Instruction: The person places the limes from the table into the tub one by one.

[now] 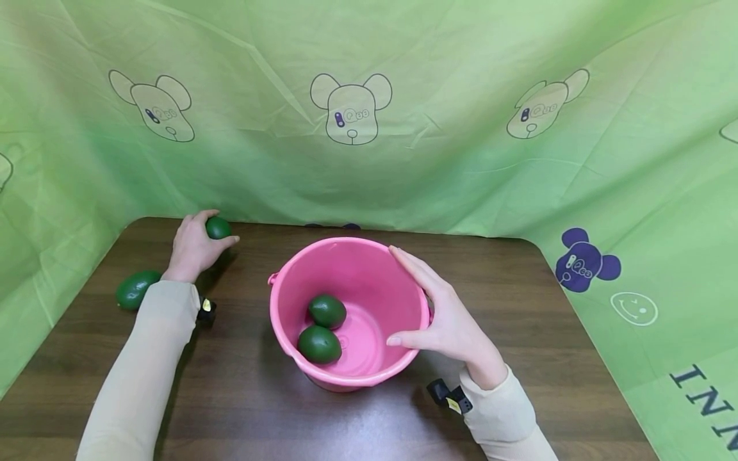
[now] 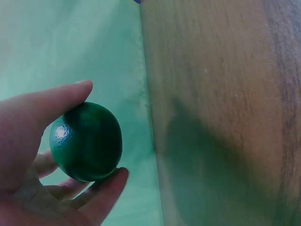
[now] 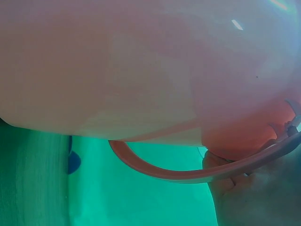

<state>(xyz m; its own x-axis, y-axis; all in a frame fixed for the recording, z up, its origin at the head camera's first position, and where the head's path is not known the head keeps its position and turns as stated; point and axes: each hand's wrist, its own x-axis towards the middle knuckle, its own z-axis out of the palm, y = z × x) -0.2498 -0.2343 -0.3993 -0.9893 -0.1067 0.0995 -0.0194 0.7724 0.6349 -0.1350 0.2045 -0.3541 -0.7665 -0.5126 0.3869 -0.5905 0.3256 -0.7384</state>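
My left hand (image 1: 196, 246) grips a dark green avocado (image 2: 87, 141) between thumb and fingers, held above the table near its far left edge. A pink bucket (image 1: 363, 257) stands upright in the middle of the table. Two avocados lie inside it on the left, one (image 1: 327, 311) behind the other (image 1: 319, 344). At the bucket's right side my right hand (image 1: 446, 314) holds the rim, thumb over the inner side. The right wrist view shows the bucket's outer wall (image 3: 141, 70) and its curved handle (image 3: 183, 176) close up. Another avocado (image 1: 137, 289) rests on the table beside my left wrist.
The brown wooden table (image 1: 230, 397) has rounded far corners. Green cloth (image 1: 259, 166) printed with bear heads hangs behind it and along both sides. Small black devices are strapped at both wrists.
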